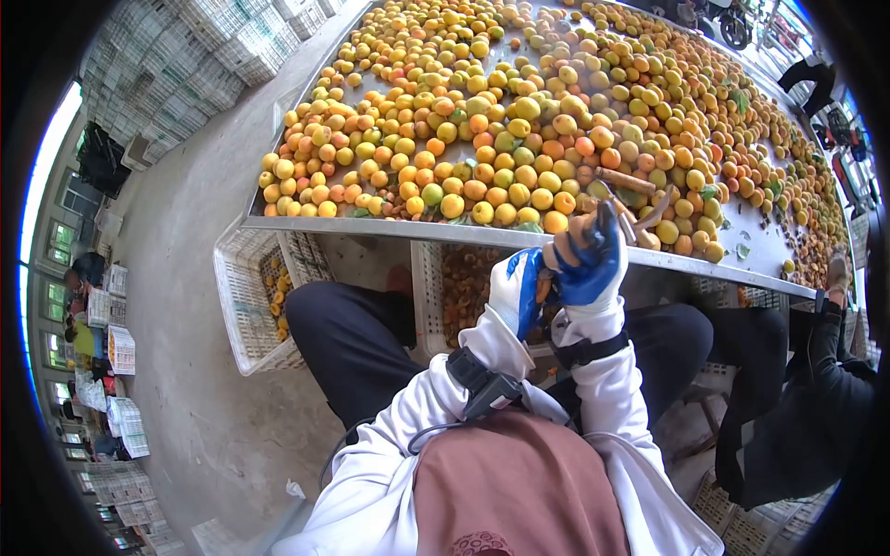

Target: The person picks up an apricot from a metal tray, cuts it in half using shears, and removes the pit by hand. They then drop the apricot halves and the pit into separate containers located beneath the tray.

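Observation:
Both my hands wear white gloves with blue coating and meet just in front of the table edge. My left hand [521, 285] is closed, its fingers curled around an orange-brown piece that looks like an apricot [543, 289], mostly hidden between the hands. Above and beside it, my right hand [590, 258] is curled with brownish, stained fingertips; what it grips is hidden. Just beyond the right hand, a wooden-handled tool [626, 180] lies on the apricots [519, 176], with a curved blade-like piece [656, 209] near it.
The metal table [389, 227] is heaped with apricots and some leaves. Below its edge stand a white crate [243, 306] with orange halves and another crate [428, 296] with brown pieces. A person in dark clothes [807, 398] sits at right. Stacked crates [176, 74] stand far left.

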Demonstrator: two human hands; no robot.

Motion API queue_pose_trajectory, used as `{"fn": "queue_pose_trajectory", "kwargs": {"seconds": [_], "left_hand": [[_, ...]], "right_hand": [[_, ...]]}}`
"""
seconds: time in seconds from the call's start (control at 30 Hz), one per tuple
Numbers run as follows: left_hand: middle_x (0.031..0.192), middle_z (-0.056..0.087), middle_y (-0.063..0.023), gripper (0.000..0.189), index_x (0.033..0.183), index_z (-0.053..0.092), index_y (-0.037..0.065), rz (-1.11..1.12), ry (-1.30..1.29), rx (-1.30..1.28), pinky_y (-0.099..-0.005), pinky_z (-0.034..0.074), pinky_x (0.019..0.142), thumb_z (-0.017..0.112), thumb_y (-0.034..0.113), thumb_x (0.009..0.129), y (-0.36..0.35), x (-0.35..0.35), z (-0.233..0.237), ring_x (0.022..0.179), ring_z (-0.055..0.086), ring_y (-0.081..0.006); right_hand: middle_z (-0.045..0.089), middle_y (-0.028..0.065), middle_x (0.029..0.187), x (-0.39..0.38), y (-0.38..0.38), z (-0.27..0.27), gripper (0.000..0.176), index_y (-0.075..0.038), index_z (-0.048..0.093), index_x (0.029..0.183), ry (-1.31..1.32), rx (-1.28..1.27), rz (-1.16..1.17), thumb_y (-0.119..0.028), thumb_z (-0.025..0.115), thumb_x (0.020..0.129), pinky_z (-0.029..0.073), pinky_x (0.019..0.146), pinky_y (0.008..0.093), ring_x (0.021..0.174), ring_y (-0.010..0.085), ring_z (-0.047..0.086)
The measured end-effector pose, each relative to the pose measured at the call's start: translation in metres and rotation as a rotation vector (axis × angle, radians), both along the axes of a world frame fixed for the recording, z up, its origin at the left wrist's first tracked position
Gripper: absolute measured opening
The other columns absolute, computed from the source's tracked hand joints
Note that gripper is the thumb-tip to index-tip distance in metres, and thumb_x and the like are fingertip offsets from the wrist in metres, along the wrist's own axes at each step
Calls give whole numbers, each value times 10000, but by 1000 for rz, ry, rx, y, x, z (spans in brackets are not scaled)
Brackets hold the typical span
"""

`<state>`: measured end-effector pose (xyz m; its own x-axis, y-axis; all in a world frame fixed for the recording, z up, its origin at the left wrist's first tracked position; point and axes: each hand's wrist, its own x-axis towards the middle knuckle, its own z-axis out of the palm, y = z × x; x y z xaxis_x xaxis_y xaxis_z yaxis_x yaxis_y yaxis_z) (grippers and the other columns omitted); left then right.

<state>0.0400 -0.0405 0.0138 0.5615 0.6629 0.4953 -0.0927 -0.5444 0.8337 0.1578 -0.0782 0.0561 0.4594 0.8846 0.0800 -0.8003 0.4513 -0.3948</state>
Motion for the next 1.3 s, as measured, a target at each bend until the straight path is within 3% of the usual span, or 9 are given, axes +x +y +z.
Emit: {"fn": "queue_pose_trajectory", "kwargs": {"seconds": [0.1, 0.2, 0.5, 0.63, 0.77, 0.87, 0.97, 1.23, 1.3], "left_hand": [[866, 661, -155, 260, 982, 630, 11, -76, -185, -888, -356, 528, 704, 706, 8, 734, 1, 9, -8, 796, 663, -355], [726, 540, 18, 66, 902, 614, 33, 89, -55, -104, -250, 437, 591, 554, 4, 908, -2, 8, 3, 656, 487, -77], [959, 575, -42, 194, 1046, 566, 28, -272, -233, -625, -230, 462, 811, 604, 1, 858, -11, -6, 5, 880, 549, -90], [916, 648, -36, 92, 1015, 619, 32, -170, 65, -273, -269, 498, 775, 571, 36, 936, 9, -8, -4, 838, 609, -122], [907, 649, -29, 341, 1000, 639, 20, -18, -322, -992, -262, 493, 742, 534, 341, 1042, 36, -2, -4, 799, 603, -100], [930, 669, -81, 427, 1089, 613, -6, 22, -411, -800, -322, 502, 897, 439, 383, 1061, 44, -10, 19, 878, 652, -173], [988, 672, -89, 410, 1140, 600, -13, 14, -437, -745, -319, 495, 920, 441, 357, 1065, 42, -14, 34, 926, 651, -171], [1031, 670, -85, 256, 1178, 596, -22, -5, -517, -689, -276, 539, 815, 575, 179, 1021, 84, -68, 48, 881, 656, -133], [1027, 692, -153, 322, 1132, 623, -26, 325, -463, -603, -380, 557, 853, 551, 267, 1022, 129, -125, 54, 895, 690, -253]], "right_hand": [[361, 10, 613, -21, 5, 7, 310, -111, 448, 783, -217, -42, -236, -277, 494, 1041, 301, 438, 295, 453, 133, 349], [366, 12, 603, -20, 4, -4, 321, -102, 432, 768, -183, 46, -187, -255, 501, 1042, 303, 441, 294, 453, 138, 359], [366, 10, 586, -10, -2, -13, 433, -90, 430, 656, -105, 100, 86, -282, 465, 1043, 307, 480, 321, 469, 151, 373], [359, 11, 563, -6, -5, -20, 448, -72, 432, 651, -113, 152, 371, -311, 504, 1022, 313, 425, 336, 440, 156, 358], [351, -10, 558, -19, -14, -12, 425, -91, 455, 701, -76, -59, 137, -357, 520, 1027, 321, 408, 316, 432, 141, 361], [366, -17, 545, -14, -18, 9, 361, -114, 479, 743, -247, -251, -27, -330, 546, 1025, 346, 407, 270, 447, 112, 410], [610, -23, 704, -24, -15, 0, 206, -22, 684, 1002, -734, -765, 9, -223, 650, 972, 411, 521, 224, 565, 51, 504], [639, -9, 767, -34, -17, -26, 158, 14, 691, 1019, -979, -644, 72, -108, 646, 928, 465, 656, 257, 714, 56, 529], [616, -5, 735, -22, -22, -21, 150, 17, 677, 1008, -916, -772, 63, -109, 639, 937, 460, 643, 279, 703, 65, 518]]}}
